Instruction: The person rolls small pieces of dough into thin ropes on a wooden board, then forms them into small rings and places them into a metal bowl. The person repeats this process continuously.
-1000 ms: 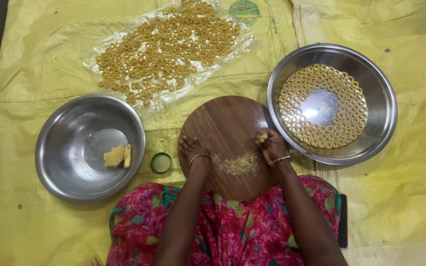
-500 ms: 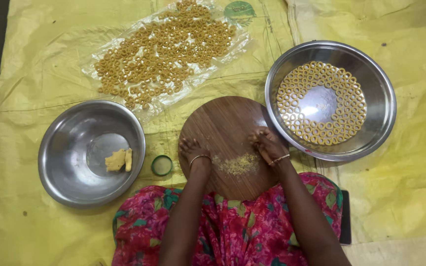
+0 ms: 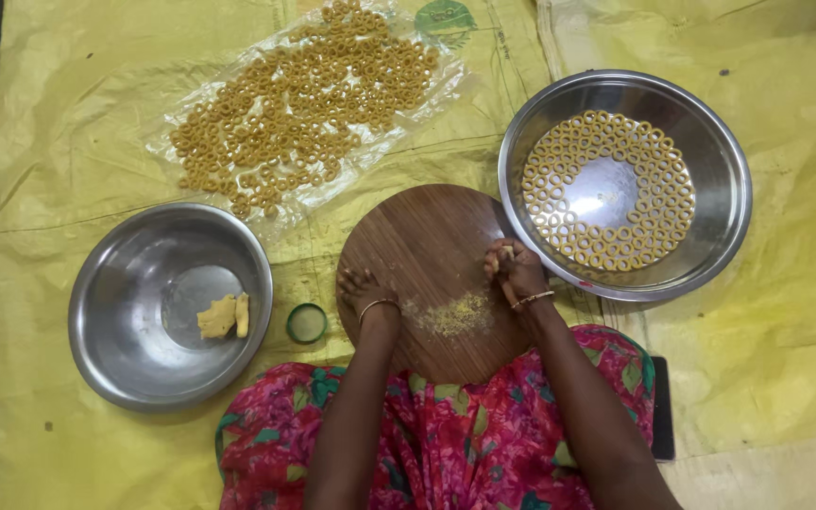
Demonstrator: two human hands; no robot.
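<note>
A round wooden board (image 3: 427,250) lies in front of me with yellow dough crumbs (image 3: 455,314) near its front edge. My left hand (image 3: 363,289) rests on the board's left edge, fingers curled down, holding nothing I can see. My right hand (image 3: 514,267) is at the board's right edge, fingers pinched on a small piece of yellow dough (image 3: 508,251). Just right of it stands a wide steel plate (image 3: 720,170) with several dough rings (image 3: 606,194) laid in circles.
A steel bowl (image 3: 125,283) at the left holds a lump of yellow dough (image 3: 222,315). A small green lid (image 3: 307,323) lies between bowl and board. A clear plastic sheet (image 3: 191,123) at the back carries several dough rings (image 3: 304,94). Yellow sheeting (image 3: 786,359) covers the floor. A dark flat object (image 3: 661,408) lies by my right leg.
My right hand has stayed at the board's right edge, working the small dough piece with its fingers. The left hand has barely moved.
</note>
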